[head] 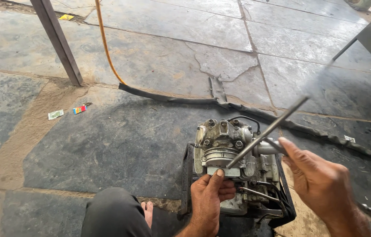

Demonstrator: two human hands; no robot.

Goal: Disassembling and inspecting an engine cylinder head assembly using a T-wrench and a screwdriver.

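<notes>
The engine block [231, 164], a grimy grey metal casting, sits on a dark tray on the stone floor [128, 140], just ahead of the person's bent knee [115, 213]. The left hand [209, 195] grips the near face of the engine block, fingers curled against it and thumb pressed up on a pale plate. Right of the engine block, the right hand [321, 182] is closed around a long metal rod [266, 131], whose tip rests on the block's front. Beyond the engine block a black rubber strip [220, 103] lies across the floor, with an orange hose [104, 44] and a slanted metal post [58, 41] farther off.
</notes>
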